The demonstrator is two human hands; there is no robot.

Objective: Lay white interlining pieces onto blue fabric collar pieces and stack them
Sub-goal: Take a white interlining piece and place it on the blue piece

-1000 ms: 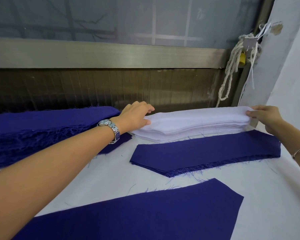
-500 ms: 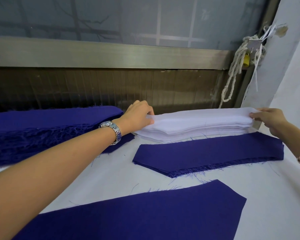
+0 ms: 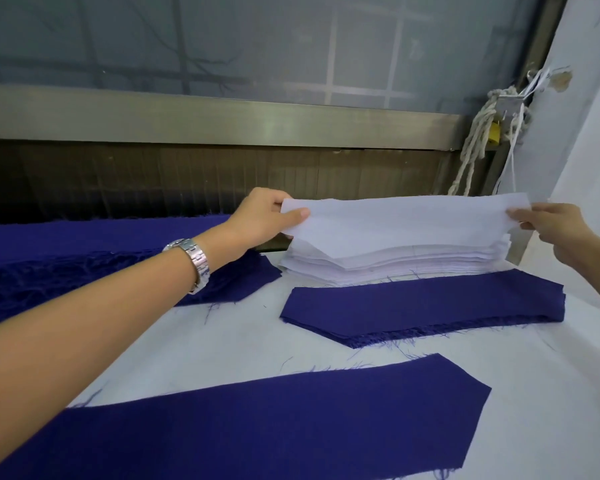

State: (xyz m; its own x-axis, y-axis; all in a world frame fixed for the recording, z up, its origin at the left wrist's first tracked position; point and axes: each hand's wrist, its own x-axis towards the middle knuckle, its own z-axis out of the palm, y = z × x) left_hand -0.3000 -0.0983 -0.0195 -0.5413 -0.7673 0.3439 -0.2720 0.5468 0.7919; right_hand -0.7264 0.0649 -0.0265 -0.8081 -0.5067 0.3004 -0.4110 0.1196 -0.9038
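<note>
White-covered bench point(image 3: 222, 341): left hand point(image 3: 260, 216) and right hand point(image 3: 551, 226) pinch 1 interlining piece point(image 3: 395, 220) above its pile point(image 3: 395, 265); near blue collar piece point(image 3: 291, 420) lies bare, so most work probably remains.

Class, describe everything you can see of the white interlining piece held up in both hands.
The white interlining piece is a long, thin, plain white strip that looks light and papery. It is held nearly upright, with its long top edge roughly level. The left hand pinches its left end and the right hand pinches its right end. It hangs over the white stack at the back of the table, and its lower edge blends into the stack, so any gap between them cannot be judged.
</note>
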